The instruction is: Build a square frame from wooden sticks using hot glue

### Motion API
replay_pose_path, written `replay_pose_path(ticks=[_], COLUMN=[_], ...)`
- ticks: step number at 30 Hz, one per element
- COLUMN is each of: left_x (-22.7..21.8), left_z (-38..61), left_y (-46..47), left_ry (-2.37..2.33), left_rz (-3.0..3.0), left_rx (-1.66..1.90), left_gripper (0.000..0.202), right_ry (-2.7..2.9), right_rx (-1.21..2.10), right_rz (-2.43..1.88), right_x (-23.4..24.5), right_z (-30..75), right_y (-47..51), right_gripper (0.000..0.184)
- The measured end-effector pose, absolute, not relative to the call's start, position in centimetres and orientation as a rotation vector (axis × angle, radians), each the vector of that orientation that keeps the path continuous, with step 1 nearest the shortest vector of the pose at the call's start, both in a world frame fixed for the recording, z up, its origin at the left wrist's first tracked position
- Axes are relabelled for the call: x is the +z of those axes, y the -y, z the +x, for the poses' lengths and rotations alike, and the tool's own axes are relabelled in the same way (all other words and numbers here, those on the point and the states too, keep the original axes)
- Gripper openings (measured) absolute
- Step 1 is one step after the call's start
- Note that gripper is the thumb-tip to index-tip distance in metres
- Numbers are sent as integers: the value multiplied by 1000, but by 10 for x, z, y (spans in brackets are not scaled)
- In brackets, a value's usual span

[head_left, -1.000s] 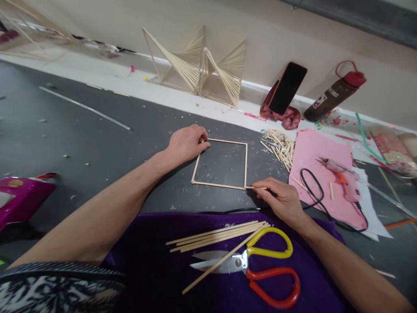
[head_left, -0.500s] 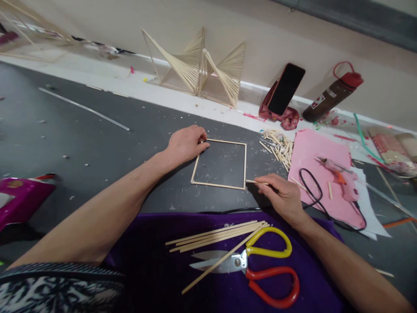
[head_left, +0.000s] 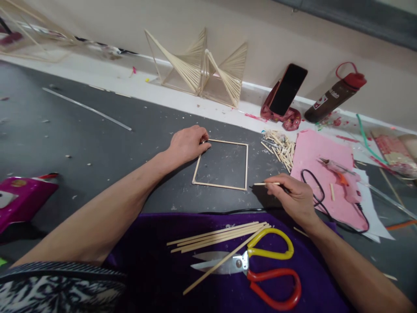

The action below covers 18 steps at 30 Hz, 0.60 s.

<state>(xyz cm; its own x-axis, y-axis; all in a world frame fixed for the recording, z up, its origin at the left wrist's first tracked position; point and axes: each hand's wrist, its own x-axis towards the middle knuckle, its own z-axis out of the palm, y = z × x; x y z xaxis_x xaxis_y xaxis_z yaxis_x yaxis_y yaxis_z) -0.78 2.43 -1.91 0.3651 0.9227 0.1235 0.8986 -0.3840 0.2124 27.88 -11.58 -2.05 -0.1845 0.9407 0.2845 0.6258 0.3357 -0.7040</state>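
Observation:
A square frame of thin wooden sticks (head_left: 246,165) lies flat on the dark grey floor in the middle of the head view. My left hand (head_left: 187,144) rests on its far left corner, fingers curled and pressing the corner down. My right hand (head_left: 293,198) is just right of the frame's near right corner, pinching a short wooden stick (head_left: 264,184) that points left and sits a little apart from the frame.
Long sticks (head_left: 218,237) and yellow-and-red scissors (head_left: 260,265) lie on purple cloth (head_left: 156,269) at the front. A pile of short sticks (head_left: 280,147), pink sheet (head_left: 312,156) with glue gun (head_left: 339,171), phone (head_left: 287,89), bottle (head_left: 335,93) and stick sculpture (head_left: 202,69) stand beyond.
My right hand has drawn the short stick away from the frame's near right corner, moving right and slightly up. My left hand has stayed on the far left corner.

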Motion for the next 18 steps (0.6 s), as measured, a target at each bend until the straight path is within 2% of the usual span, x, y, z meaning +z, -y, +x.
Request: replay_pose_path(ticks=[5, 8, 12, 18], left_x=[-21, -21, -22, -23], left_z=[-9, -9, -9, -11], left_y=[-25, -25, -27, -29], left_ry=[-1659, -1649, -1665, -1646], left_rz=[2513, 2515, 2512, 2522], left_rx=[390, 394, 368, 367], left_gripper=[19, 19, 20, 21], right_ry=[2028, 2028, 1758, 1401], right_rx=[704, 607, 538, 796], right_rz=[-1290, -1330, -1453, -1496], right_x=[-22, -21, -21, -28], right_z=[276, 280, 286, 290], right_y=[118, 116, 111, 103], right_gripper=[12, 11, 12, 19])
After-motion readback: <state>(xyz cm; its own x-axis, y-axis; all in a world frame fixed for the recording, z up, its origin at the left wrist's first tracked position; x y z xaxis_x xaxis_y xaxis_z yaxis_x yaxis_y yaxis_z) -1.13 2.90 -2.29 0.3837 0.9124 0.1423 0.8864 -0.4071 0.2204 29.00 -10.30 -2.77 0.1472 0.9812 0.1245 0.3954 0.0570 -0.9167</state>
